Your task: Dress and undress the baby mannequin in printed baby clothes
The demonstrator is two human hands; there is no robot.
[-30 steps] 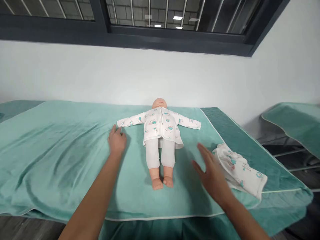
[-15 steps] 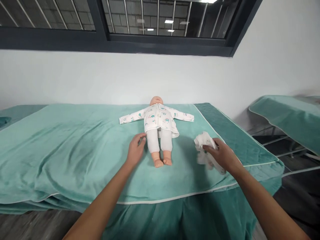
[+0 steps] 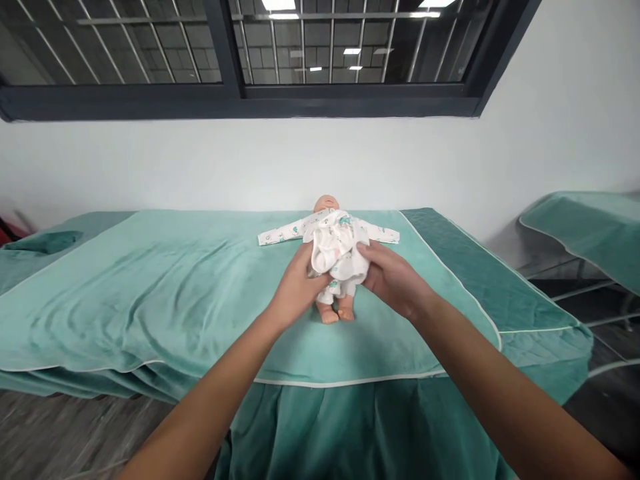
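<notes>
A baby doll (image 3: 327,202) lies on its back on the green bed cover, arms spread, in a white printed long-sleeved top (image 3: 283,233). Above its trunk and legs I hold a bunched white printed baby garment (image 3: 343,250); its exact cut cannot be made out in the folds. My left hand (image 3: 299,283) grips it from the left, thumb at its lower edge. My right hand (image 3: 393,275) pinches its right side between thumb and fingers. The doll's bare feet (image 3: 336,312) show below the cloth, while most of its trunk and white leggings are hidden.
The green bed cover (image 3: 190,300) has wrinkles on the left and a white-piped edge at the front. Behind the bed stand a white wall (image 3: 225,160) and a dark-framed window (image 3: 360,103) with bars. Another green-covered bed (image 3: 590,227) stands at the right.
My right hand has brought the bunched garment from the bed's right side to over the doll. My left hand has moved from beside the doll's leg and taken hold of it too.
</notes>
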